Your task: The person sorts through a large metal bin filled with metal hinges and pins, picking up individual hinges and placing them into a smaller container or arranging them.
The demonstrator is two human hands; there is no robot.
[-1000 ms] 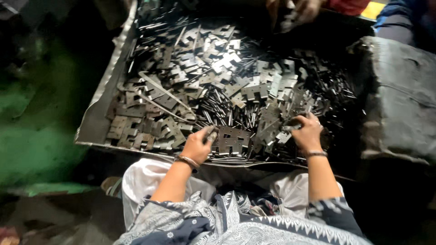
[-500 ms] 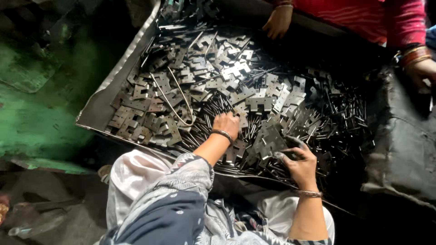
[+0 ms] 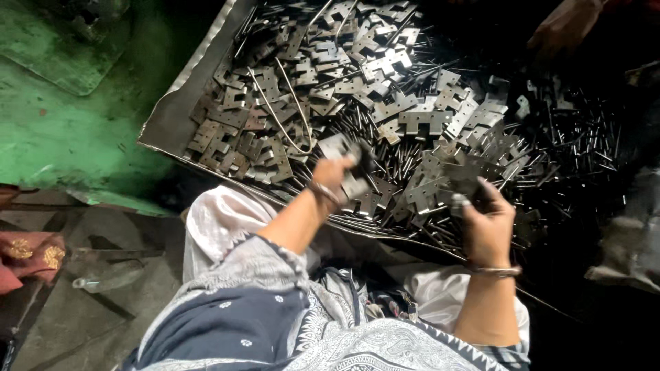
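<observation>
Fingers [image 3: 347, 159] grip hinge plate [image 3: 337, 145] — pin heap [image 3: 550, 151] beside.

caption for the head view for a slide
Left hand and right hand each lift a notched metal plate above a tray heaped with plates and pins.

Left hand [image 3: 335, 175] w/ thin wrist bangle, right hand [image 3: 487, 230] w/ metal bangle, navy-white print tunic, short sleeves, pale trousers.
</observation>
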